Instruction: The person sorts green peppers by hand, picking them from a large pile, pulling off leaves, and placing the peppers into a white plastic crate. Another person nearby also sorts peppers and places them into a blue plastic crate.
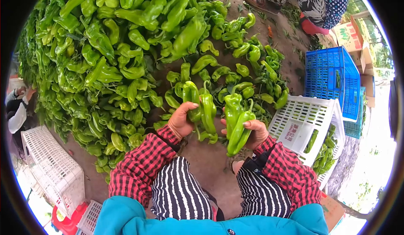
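Observation:
Several green peppers are in my left hand (184, 119), its fingers closed round them near the middle of the view. Beside it, my right hand (254, 133) grips more green peppers (238, 123), which hang with their tips down. The two hands are apart, with a narrow gap between the bunches. Beyond them a big heap of green peppers (122, 58) fills the left and upper part of the view, with looser peppers (235, 77) lying on the ground at its right edge. The fingers behind the peppers are partly hidden.
A white crate (294, 123) holding peppers stands tilted at my right, with a blue crate (326, 73) and cardboard boxes (350, 35) behind it. At left are a white crate (54, 165) and a red stool (71, 222). Other people sit at upper right and far left.

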The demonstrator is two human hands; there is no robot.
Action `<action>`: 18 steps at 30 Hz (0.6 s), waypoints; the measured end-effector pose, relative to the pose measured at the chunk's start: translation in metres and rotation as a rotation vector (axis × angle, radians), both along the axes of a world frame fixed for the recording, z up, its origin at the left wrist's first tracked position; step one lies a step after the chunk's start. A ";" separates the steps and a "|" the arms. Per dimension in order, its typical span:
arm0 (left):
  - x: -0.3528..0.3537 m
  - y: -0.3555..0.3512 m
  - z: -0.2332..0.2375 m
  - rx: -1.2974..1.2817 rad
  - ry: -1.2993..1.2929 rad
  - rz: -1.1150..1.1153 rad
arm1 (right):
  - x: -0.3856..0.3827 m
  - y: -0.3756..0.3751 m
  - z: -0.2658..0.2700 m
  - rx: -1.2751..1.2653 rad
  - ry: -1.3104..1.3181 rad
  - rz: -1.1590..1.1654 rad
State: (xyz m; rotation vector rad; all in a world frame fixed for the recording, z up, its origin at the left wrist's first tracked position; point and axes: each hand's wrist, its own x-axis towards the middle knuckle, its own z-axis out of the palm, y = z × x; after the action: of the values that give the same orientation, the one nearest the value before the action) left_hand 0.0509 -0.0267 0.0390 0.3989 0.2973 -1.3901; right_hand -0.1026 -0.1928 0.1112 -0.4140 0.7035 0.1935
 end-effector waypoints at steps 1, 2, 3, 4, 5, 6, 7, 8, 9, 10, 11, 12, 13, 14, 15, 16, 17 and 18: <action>-0.008 -0.003 -0.003 -0.016 0.026 -0.054 | 0.001 0.005 0.001 0.000 0.021 0.054; -0.021 -0.009 0.003 0.052 -0.049 -0.061 | 0.005 0.011 0.004 -0.039 -0.043 0.109; -0.031 -0.012 0.003 0.056 -0.089 -0.054 | 0.004 0.018 0.001 -0.060 -0.057 0.091; -0.037 -0.014 0.001 0.057 -0.126 -0.046 | 0.002 0.022 0.000 -0.084 -0.068 0.074; -0.035 -0.014 0.005 0.023 -0.108 -0.105 | 0.002 0.022 0.001 -0.086 -0.070 0.078; -0.036 -0.015 0.009 0.019 -0.109 -0.102 | 0.001 0.021 0.002 -0.072 -0.090 0.098; -0.038 -0.017 0.013 0.034 -0.178 -0.142 | -0.001 0.019 0.004 -0.056 -0.108 0.118; -0.040 -0.017 0.015 0.049 -0.244 -0.183 | -0.005 0.017 0.003 -0.057 -0.106 0.119; -0.042 -0.015 0.010 0.037 -0.195 -0.238 | -0.011 0.012 0.001 0.041 -0.070 0.131; -0.045 -0.015 0.008 0.030 -0.195 -0.241 | -0.017 0.006 -0.003 0.137 -0.034 0.140; -0.049 -0.016 0.007 0.024 -0.188 -0.264 | -0.022 0.002 -0.006 0.178 -0.017 0.162; -0.054 -0.017 0.007 0.017 -0.175 -0.291 | -0.030 -0.003 -0.004 0.170 -0.009 0.152; -0.058 -0.016 0.006 0.005 -0.159 -0.290 | -0.037 -0.008 -0.001 0.132 0.030 0.163; -0.058 -0.014 -0.001 -0.004 -0.151 -0.297 | -0.042 -0.011 0.004 0.097 0.072 0.172; -0.058 -0.011 -0.010 0.078 -0.185 -0.351 | -0.041 -0.014 0.026 -0.007 0.051 0.111; -0.059 -0.008 -0.018 0.158 -0.223 -0.402 | -0.051 -0.025 0.041 -0.031 0.032 0.073; -0.057 -0.007 -0.013 0.265 -0.236 -0.358 | -0.068 -0.045 0.051 -0.069 -0.044 0.081; -0.057 -0.005 -0.023 0.257 -0.233 -0.362 | -0.078 -0.058 0.076 -0.144 -0.114 0.062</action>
State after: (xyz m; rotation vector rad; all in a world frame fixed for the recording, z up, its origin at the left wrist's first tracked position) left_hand -0.0058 -0.0318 0.0163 0.8538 0.2180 -1.6445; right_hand -0.1806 -0.2508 0.1869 -0.5808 0.5944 0.1769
